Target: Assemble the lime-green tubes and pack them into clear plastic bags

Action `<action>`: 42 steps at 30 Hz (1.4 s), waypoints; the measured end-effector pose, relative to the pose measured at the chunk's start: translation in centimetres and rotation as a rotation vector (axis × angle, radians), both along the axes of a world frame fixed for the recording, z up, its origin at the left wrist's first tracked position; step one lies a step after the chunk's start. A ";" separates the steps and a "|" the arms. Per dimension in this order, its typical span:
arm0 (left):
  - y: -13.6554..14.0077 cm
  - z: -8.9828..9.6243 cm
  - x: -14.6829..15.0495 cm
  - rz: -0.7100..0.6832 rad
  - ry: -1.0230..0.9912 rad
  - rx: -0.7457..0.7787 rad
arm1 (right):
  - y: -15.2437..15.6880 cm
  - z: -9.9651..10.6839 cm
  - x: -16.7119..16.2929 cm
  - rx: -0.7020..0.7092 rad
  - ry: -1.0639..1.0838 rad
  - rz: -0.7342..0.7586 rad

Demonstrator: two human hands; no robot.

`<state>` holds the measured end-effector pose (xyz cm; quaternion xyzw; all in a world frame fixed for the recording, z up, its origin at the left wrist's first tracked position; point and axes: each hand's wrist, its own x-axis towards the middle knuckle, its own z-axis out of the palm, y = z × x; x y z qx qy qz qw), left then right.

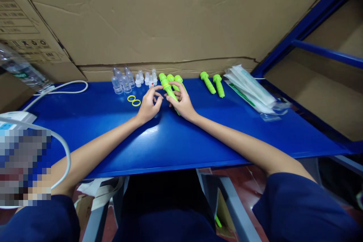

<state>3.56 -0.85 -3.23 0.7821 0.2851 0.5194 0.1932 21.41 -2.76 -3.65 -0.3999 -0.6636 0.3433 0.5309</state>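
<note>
1. The right hand (183, 102) is holding a green handle (171, 91) between thumb and fingers.
2. The left hand (150, 103) is curling beside the handle's upper end, its index finger reaching the yellow band (166, 84); whether it is pinching, I cannot tell.
3. Left of the grip, two yellow rings (133, 101) are lying on the blue table (147, 147), clear cups (126, 84) standing behind them.
4. Right of the grip, two more green handles (210, 85) are lying near plastic packets (249, 87).
</note>
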 end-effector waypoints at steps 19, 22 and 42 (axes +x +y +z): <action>0.3 -0.3 -0.1 -0.080 0.073 0.008 | -0.6 0.6 0.0 0.118 -0.070 -0.037; 0.2 -0.3 0.0 -0.089 0.067 0.014 | -0.9 0.9 -0.1 0.129 -0.084 -0.019; -0.2 -0.1 0.2 -0.102 0.072 0.048 | -1.5 1.3 -0.3 0.240 -0.162 -0.068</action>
